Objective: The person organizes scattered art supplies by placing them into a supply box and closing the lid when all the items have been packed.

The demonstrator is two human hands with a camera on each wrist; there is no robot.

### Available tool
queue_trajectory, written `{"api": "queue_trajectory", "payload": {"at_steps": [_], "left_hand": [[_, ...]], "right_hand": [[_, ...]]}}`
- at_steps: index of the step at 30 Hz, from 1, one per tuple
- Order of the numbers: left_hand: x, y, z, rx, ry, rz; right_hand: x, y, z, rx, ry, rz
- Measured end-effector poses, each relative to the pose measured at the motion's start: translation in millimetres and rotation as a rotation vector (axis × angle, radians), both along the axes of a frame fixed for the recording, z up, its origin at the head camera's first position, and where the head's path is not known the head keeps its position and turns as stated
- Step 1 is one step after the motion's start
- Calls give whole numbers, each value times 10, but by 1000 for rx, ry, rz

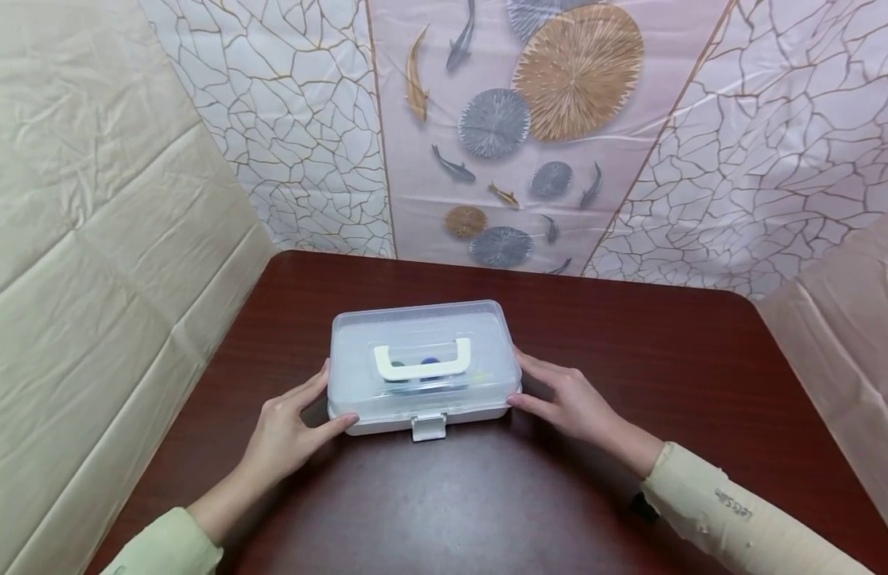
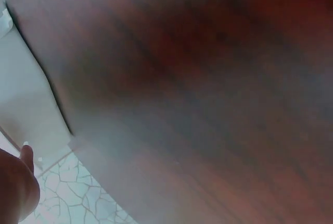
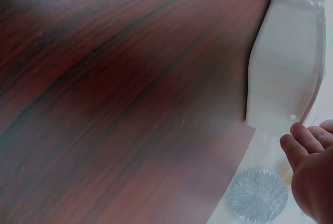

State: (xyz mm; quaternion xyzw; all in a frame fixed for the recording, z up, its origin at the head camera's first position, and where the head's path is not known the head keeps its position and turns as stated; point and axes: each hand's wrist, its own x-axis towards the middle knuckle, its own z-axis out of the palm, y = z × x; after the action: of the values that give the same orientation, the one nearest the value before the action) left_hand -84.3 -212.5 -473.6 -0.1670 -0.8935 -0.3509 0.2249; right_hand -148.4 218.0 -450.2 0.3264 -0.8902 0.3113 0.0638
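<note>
A plastic storage box (image 1: pixel 424 399) with a see-through lid (image 1: pixel 358 343) and a white carrying handle (image 1: pixel 424 370) sits on the table, its lid down on the white base. At the middle of its front edge a white latch (image 1: pixel 429 427) sticks out. My left hand (image 1: pixel 289 427) grips the left end, thumb at the front corner and fingers along the side. The right end is held by my right hand (image 1: pixel 569 399), with thumb near the front corner and fingers further back. Through the lid, green and blue round shapes show faintly. Both wrist views catch the box's white wall (image 3: pixel 283 62).
The dark red wooden table (image 1: pixel 430 511) extends around the box on all sides. Beige cloth (image 1: pixel 92 279) hangs at the left and right. Behind the table's far edge hangs a patterned sheet (image 1: pixel 487 216) with fish and round leaves.
</note>
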Motion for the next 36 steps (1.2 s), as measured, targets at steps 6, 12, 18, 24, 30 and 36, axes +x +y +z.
{"api": "queue_trajectory", "payload": {"at_steps": [6, 12, 18, 24, 30, 36], "left_hand": [[-105, 64, 16, -29, -36, -9], [-233, 167, 41, -31, -36, -51], [-345, 264, 32, -19, -28, -84], [-459, 386, 43, -18, -44, -131], [-580, 508, 67, -26, -67, -163], [-682, 595, 98, -37, -87, -178]], "right_hand": [[-3, 85, 9, 8, 8, -27], [3, 203, 30, 24, -2, -69], [2, 319, 42, 41, -16, -101], [16, 449, 52, 44, -29, -134], [25, 572, 72, 53, -23, -161], [5, 656, 80, 62, -39, -186]]}}
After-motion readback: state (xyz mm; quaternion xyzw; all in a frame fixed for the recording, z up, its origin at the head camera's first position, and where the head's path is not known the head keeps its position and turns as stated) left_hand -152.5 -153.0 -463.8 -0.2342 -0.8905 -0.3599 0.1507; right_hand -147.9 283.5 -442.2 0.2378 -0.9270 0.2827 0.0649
